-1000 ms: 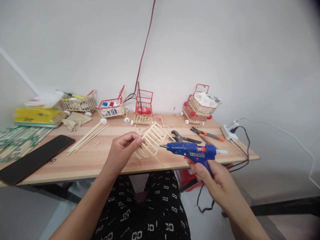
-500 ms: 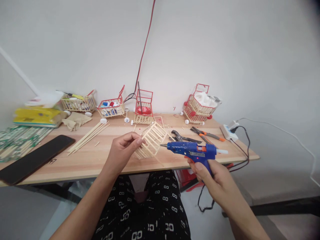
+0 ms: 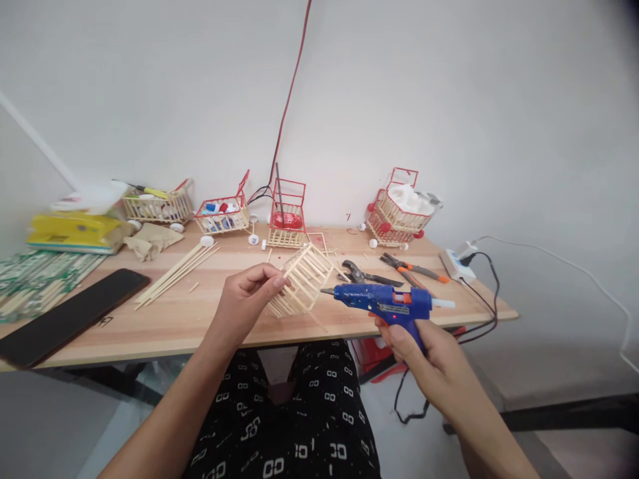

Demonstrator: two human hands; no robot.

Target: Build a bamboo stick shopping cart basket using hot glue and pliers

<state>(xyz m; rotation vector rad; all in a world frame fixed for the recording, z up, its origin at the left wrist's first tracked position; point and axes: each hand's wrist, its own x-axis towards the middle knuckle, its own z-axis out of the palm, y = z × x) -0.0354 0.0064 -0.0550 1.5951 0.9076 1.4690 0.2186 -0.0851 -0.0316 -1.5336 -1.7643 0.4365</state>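
A long light-wood worktop [image 3: 210,313] spans the view beneath a plain white wall, and the person sits at its near edge with legs in black patterned trousers below it. On the far left of the worktop lies a flat black rectangular slab [image 3: 64,316], with a yellow packet [image 3: 74,233] behind it near the wall. Along the back edge stand four small stick-built carts, three with red frames: one plain [image 3: 157,203], one holding blue and white bits [image 3: 222,213], one with a red item inside [image 3: 286,216], and one tilted and filled with white pieces [image 3: 399,206]. A bundle of long pale wooden sticks [image 3: 174,273] lies loose left of centre. The left hand [image 3: 247,299] is closed on the unpainted pale wooden stick basket [image 3: 302,279], pinching its left rim between thumb and fingertips and holding it tilted just above the worktop near the front edge. The right hand [image 3: 429,359] is clenched around the grip of the blue hot-glue gun [image 3: 387,303], whose nozzle points left and ends just beside the basket's right side. Behind the gun lie black pliers [image 3: 367,273] and orange-handled cutters [image 3: 412,266], and a white power strip [image 3: 456,263] sits at the right end.
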